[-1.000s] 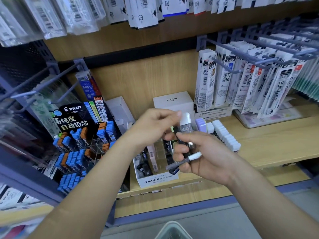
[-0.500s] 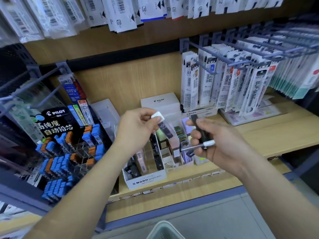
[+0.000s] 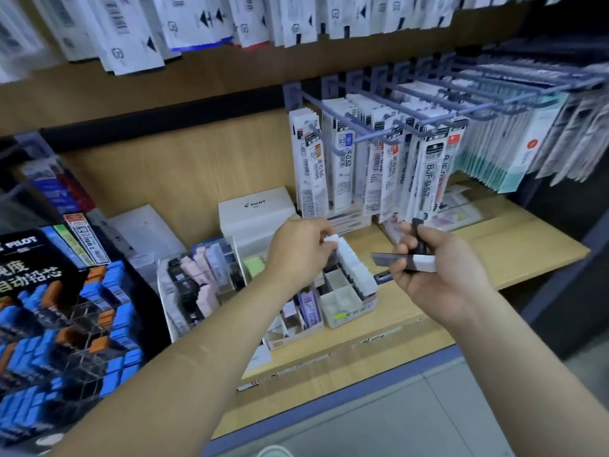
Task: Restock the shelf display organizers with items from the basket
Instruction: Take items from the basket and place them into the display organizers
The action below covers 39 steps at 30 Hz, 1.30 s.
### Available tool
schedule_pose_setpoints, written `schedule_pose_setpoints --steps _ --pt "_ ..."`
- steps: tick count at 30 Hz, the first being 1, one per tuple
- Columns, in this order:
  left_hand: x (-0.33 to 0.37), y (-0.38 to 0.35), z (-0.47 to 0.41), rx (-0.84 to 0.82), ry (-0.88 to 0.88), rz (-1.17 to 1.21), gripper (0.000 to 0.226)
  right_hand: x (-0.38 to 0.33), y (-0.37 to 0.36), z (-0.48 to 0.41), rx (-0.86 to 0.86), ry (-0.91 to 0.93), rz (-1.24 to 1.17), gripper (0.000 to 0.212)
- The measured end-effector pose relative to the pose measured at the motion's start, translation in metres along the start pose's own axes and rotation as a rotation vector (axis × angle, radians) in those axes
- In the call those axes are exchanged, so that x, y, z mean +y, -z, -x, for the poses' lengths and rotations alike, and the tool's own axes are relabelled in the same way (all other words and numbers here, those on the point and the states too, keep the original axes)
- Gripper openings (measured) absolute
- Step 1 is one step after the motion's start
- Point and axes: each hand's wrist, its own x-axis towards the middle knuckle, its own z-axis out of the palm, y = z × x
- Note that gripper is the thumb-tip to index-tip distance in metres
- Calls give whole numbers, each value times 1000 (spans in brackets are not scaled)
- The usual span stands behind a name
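Note:
My left hand (image 3: 301, 250) pinches a small white-capped lead case (image 3: 331, 239) over the row of white cases (image 3: 357, 267) standing in the right cardboard organizer (image 3: 349, 306). My right hand (image 3: 438, 268) grips two more cases to the right of it: a dark one with a white end (image 3: 405, 260) lying sideways and a black one (image 3: 418, 237) pointing up. The basket's rim (image 3: 273, 451) barely shows at the bottom edge.
A clear organizer (image 3: 201, 278) with black and pink cases and a white Pilot box (image 3: 257, 209) stand on the wooden shelf (image 3: 494, 245). A black Pilot display (image 3: 62, 311) with blue cases fills the left. Refill packs (image 3: 372, 166) hang on hooks at upper right.
The view shifted right. My left hand carried its white-capped case away from my right hand and over to the row of white cases. My right hand kept its two cases.

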Motion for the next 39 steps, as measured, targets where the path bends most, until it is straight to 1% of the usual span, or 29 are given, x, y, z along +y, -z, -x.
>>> schedule_pose_setpoints --steps 3,7,11,14,16,17,18,19,20,21,22,23,24,25,26,27,30,32,34,35,37,39 --pt "-8 -11 -2 -17 7 -27 18 -4 6 -2 20 -4 -19 27" --pt "-17 -24 -3 -23 -29 -154 17 -3 8 -2 21 -22 -13 24" --pt "-8 -28 -6 -26 -58 -304 23 5 5 -1 -33 -86 -3 22" --pt "-9 -30 -9 -79 -82 -413 23 9 1 1 -68 -127 -43 22" --pt "-12 -29 -7 -101 -82 -425 29 10 -2 2 -79 -136 -81 22" --pt "-11 -26 -5 -85 -86 -399 30 9 -3 3 -87 -139 -102 21" --pt "-9 -22 -2 -48 -78 -321 29 9 -4 3 -96 -142 -123 21" --pt "-6 -16 1 -9 -39 -158 23 9 -5 4 -106 -146 -142 21" --pt "0 -6 5 -11 49 106 17 10 -6 4 -115 -148 -159 21" --pt "9 4 11 -78 153 426 18 10 -6 4 -123 -150 -177 21" --pt "17 13 19 -178 227 688 24 11 -7 4 -130 -153 -195 20" --pt "22 18 26 -277 240 821 32 12 -8 5 -135 -158 -209 20" --pt "27 22 33 -336 194 792 37 13 -8 5 -138 -164 -216 20" --pt "30 22 39 -354 145 746 39 15 -9 5 -136 -171 -215 20" --pt "33 22 44 -323 117 707 39 16 -11 6 -131 -179 -215 21" --pt "33 21 47 -273 127 710 37 17 -11 6 -129 -187 -220 23" --pt "31 22 52 -154 191 846 28 19 -13 7 -135 -187 -242 28" --pt "30 24 54 -53 255 972 20 23 -12 5 -114 -175 -255 25" --pt "31 30 56 50 324 1119 19 26 -9 1 -59 -150 -261 20" --pt "30 32 57 89 331 1167 19 27 -7 -2 -34 -137 -225 19" --pt "30 34 60 149 302 1172 13 26 -6 -3 -28 -125 -36 17" --pt "33 33 65 189 271 1102 11 26 -9 1 -117 -119 136 14"
